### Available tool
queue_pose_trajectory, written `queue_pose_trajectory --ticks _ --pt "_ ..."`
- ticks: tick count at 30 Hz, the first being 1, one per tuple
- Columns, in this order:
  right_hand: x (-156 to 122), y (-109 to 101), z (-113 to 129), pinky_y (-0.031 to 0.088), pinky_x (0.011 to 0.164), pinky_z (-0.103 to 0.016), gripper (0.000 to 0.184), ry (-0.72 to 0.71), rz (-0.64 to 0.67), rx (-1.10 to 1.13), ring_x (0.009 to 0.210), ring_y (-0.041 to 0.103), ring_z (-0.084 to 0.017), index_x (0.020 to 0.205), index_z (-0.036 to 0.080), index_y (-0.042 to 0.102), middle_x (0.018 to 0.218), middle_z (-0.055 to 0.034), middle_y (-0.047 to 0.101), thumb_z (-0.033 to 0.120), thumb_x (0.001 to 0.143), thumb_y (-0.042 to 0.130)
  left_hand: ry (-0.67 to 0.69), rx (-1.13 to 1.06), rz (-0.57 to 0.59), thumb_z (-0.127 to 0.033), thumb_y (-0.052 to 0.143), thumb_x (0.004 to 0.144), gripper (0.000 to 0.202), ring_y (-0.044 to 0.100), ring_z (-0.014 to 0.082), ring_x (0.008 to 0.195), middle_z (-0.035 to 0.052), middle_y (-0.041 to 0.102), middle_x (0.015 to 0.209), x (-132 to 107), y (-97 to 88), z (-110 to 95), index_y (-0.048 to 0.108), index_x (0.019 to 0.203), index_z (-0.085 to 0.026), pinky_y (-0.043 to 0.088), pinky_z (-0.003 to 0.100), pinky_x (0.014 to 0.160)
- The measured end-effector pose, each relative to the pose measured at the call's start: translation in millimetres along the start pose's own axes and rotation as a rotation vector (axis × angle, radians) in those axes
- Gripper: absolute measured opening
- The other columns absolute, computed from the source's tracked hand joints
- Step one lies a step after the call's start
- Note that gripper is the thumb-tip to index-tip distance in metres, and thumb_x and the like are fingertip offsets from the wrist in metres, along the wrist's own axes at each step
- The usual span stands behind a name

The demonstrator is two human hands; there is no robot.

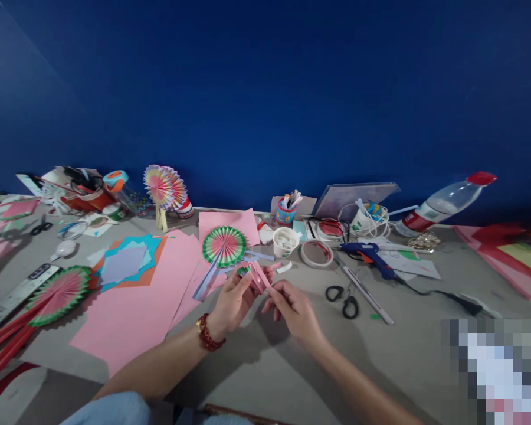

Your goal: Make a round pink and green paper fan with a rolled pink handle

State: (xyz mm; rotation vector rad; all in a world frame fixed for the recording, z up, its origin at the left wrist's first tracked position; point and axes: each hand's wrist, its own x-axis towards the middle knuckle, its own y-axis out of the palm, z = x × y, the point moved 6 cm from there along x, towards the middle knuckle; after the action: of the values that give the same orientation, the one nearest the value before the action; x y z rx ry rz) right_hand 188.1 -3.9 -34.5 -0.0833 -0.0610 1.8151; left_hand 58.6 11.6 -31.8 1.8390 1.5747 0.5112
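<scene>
One green-edged fan (66, 293) lies at left; over the worktop (243, 378), the left hand (235, 300) has its fingers clamped on folded pink paper (259, 278), which the right hand (295, 308) pinches too; black-handled scissors (344, 298) lie further right.

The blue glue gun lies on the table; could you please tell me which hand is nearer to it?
Right. The right hand is left of the blue glue gun and closer to the camera; the left hand is farther left.
</scene>
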Motion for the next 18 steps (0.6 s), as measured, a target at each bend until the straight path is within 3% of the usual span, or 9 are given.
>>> queue_pose_trajectory --ticks 7,18 --pt "2.6 8.1 -2.2 0.035 0.047 -0.022 0.042 0.014 0.038 0.046 0.044 0.044 -0.01 0.077 0.023 0.048 0.054 0.0051 0.054 0.06 0.097 0.046 0.0 -0.043 -0.015 -0.036 0.075 0.084 0.024 0.068 0.0216 0.105 0.0079 0.074 0.11 0.6 -2.9 -2.3 0.07 0.099 -0.018 0.05 0.035 0.099" --pt "3.4 10.9 -5.6 0.034 0.045 -0.022 0.046 0.029 0.007 0.059 0.042 0.043 -0.01 0.073 0.023 0.047 0.052 0.0046 0.055 0.064 0.093 0.049 -0.006 -0.049 -0.003 -0.033 0.075 0.085 0.022 0.069 0.0198 0.105 0.0062 0.075 0.109 -0.9 -1.9 -2.7 0.072 0.101 -0.019 0.049 0.034 0.1"
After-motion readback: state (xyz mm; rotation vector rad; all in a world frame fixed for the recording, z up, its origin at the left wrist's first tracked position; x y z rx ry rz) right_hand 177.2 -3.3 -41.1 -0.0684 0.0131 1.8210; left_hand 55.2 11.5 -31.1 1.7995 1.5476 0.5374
